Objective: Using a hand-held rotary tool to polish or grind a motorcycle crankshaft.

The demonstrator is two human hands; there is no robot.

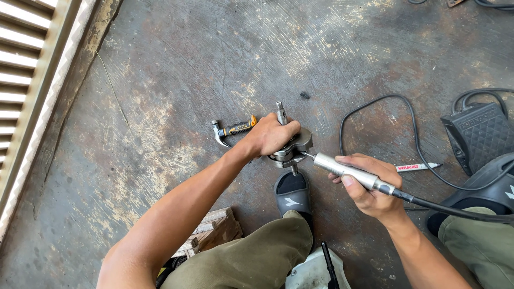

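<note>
Floor (pixel 176 64): grey, stained concrete is seen all around, with a slatted metal grate (pixel 27 69) at the far left.
Foot pedal (pixel 480 134): a black pedal is set on the floor to the right, with a black cable (pixel 375 101) looped near it.
Sandal (pixel 293 194): a black sandal is placed just below the metal part.
Metal part (pixel 293 147): a round silver piece with a shaft sticking up is held on the floor, right in the middle.
Hammer (pixel 233 130): a small hammer with an orange and black handle is laid just left of the part.
Left hand (pixel 270 136): it is closed tight around the top of the metal part.
Right hand (pixel 369 184): it is wrapped around the silver grinder handpiece (pixel 348 171), whose thin tip is touching the part.
Marker (pixel 417 167): a white marker is left beside the right hand.
Danger: the tip could slip and the left fingers could be nicked, because they are so close; the part could also be spun loose if it is held too softly.
</note>
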